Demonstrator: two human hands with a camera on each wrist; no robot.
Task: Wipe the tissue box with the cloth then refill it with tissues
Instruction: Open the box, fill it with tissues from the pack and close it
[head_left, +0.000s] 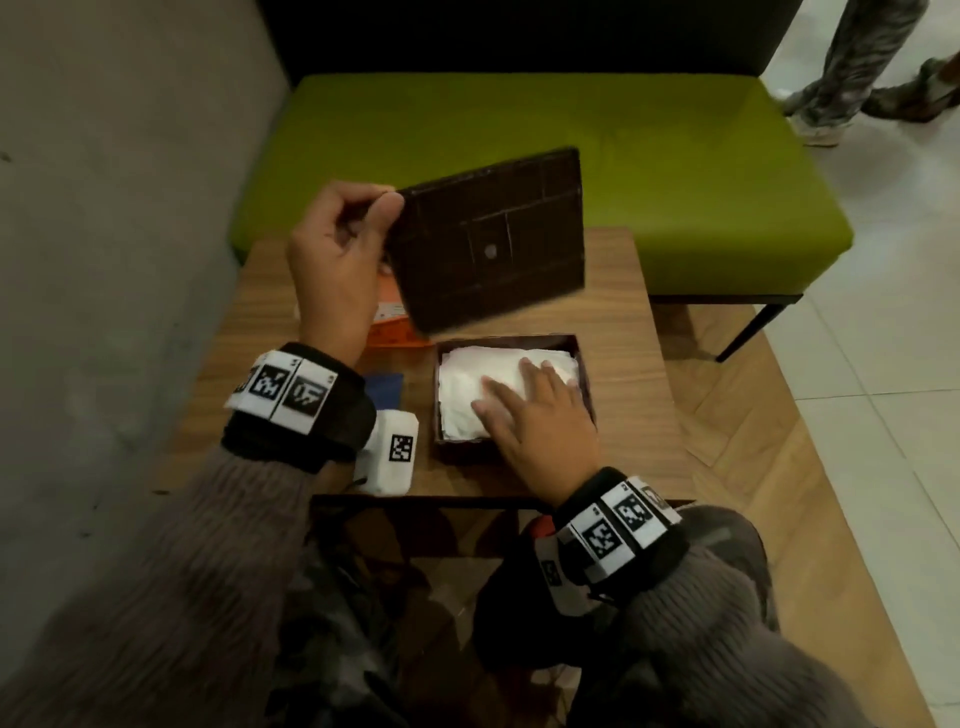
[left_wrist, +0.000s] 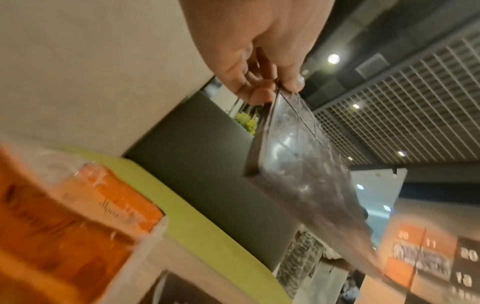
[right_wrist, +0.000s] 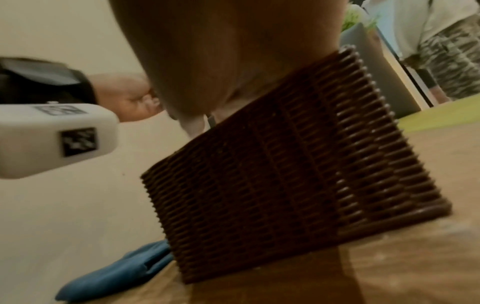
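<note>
With my left hand (head_left: 332, 260) pinching the lid (head_left: 493, 241) aloft, my flat right hand (head_left: 540, 415) should press the tissues (head_left: 467, 384) evenly below the box (head_left: 584, 364) rim.

Green bench (head_left: 519, 156), grey wall (head_left: 104, 208), wooden table (head_left: 623, 364), white floor tiles (head_left: 883, 312).

Left hand (head_left: 337, 265) raised, fingers pinched together; right hand (head_left: 540, 415) flat, palm down, fingers extended.
</note>
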